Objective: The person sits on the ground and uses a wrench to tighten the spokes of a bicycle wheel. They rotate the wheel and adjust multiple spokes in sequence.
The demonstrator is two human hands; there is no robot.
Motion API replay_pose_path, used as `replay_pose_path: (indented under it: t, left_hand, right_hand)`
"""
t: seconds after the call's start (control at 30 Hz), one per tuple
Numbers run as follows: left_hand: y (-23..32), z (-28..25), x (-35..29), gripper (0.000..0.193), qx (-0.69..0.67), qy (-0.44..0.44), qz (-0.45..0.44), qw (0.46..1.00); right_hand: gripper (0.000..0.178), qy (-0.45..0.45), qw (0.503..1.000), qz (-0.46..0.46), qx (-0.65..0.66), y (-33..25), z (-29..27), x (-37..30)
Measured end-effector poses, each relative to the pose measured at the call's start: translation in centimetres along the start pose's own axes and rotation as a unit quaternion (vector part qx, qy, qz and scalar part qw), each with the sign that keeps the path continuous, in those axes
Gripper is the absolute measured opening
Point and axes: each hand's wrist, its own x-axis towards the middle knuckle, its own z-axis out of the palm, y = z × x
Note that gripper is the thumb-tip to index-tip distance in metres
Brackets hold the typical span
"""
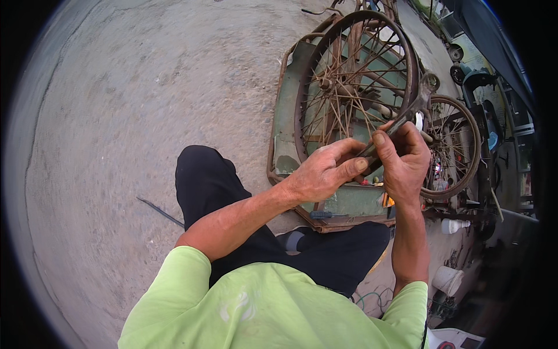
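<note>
Both of my hands work together on a long, dark inner tube (398, 123), which slants up to a rounded, looped end at the far right. My left hand (328, 168) pinches its near end between thumb and fingers. Just to the right, my right hand (404, 154) grips it higher up, with the thumb on top. Behind the hands stands a rusty spoked wheel (326, 84), part of an overturned cart with a green bed (285, 136). The fingers hide part of the tube.
A second spoked wheel (478, 136) is at the right. A screwdriver (321, 214) lies on the cart's near edge, close to an orange packet (387, 200). A dark strip (158, 211) lies on the concrete at left. A white bottle (453, 225) and white bucket (447, 280) are on the right.
</note>
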Motion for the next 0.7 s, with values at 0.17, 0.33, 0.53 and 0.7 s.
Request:
replay_pose_path:
  t: [0.17,0.33,0.53,0.7]
  left_hand:
    - [-1.7,-1.6,-0.9,0.039,0.015,0.173,-0.003,0.985]
    - [-6.2,-6.2,0.3,0.039,0.057,0.287,-0.141,0.946]
    - [-7.8,-7.5,2.2,0.04,0.091,0.364,-0.089,0.923]
    - [-10.8,-6.9,2.7,0.039,0.215,0.313,-0.109,0.918]
  right_hand:
    - [0.018,0.075,0.927,-0.296,-0.219,0.4,0.1,5.8]
    - [0.014,0.117,0.878,-0.352,-0.302,1.8,0.2,8.3]
    - [0.012,0.111,0.879,-0.362,-0.29,1.9,0.3,8.3]
    - [0.012,0.111,0.884,-0.354,-0.285,1.9,0.1,8.6]
